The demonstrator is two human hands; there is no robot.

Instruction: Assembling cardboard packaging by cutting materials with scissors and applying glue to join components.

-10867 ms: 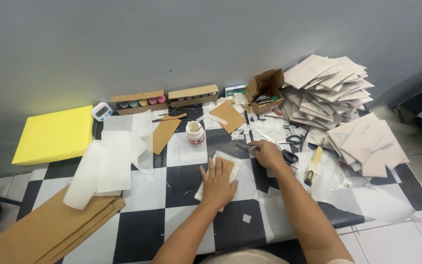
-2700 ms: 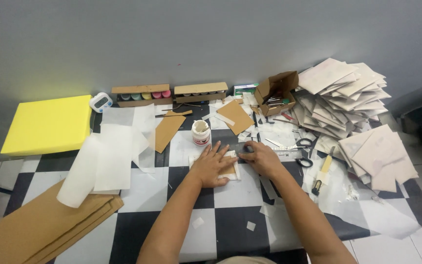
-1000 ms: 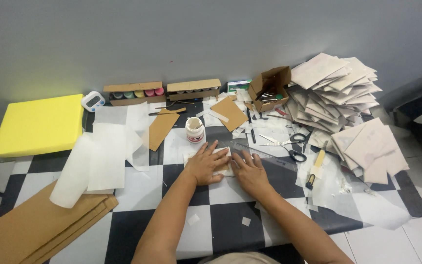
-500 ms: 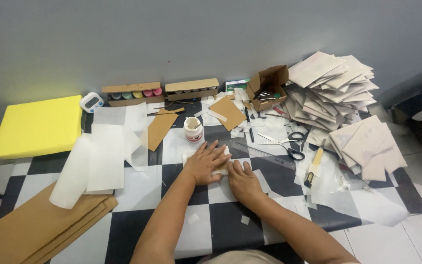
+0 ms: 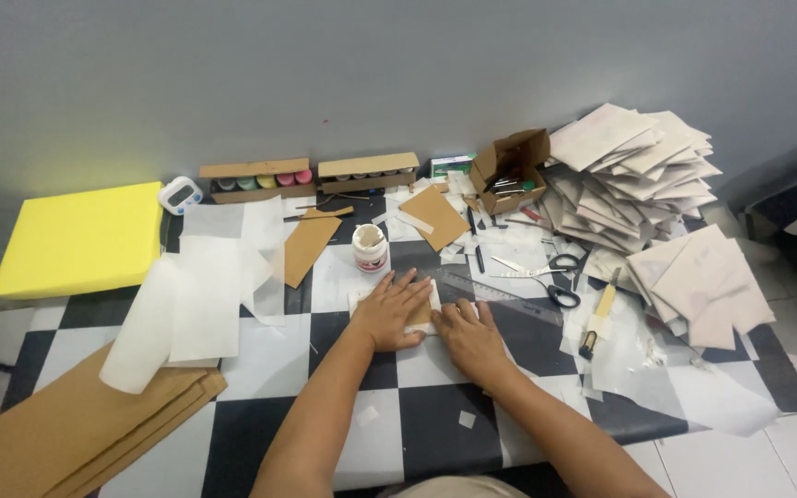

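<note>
My left hand (image 5: 389, 309) lies flat, fingers spread, on a small brown cardboard piece wrapped in white paper (image 5: 423, 308) on the checkered floor. Its palm covers most of the piece. My right hand (image 5: 472, 336) rests flat beside it, just to the right and a little nearer to me, fingers touching the piece's lower right edge. A white glue jar (image 5: 371, 248) stands just beyond the left hand. A clear ruler (image 5: 486, 290) lies right of the piece.
Scissors (image 5: 551, 277) and a yellow-handled cutter (image 5: 598, 315) lie to the right. Stacks of finished white envelopes (image 5: 638, 175) fill the far right. White paper sheets (image 5: 200, 295), brown cardboard sheets (image 5: 66, 433) and a yellow foam block (image 5: 80, 238) lie left. Boxes line the wall.
Earlier my right hand reached to the tools at the right; it has since come back beside the left hand and slid down the piece's right edge, pressing flat.
</note>
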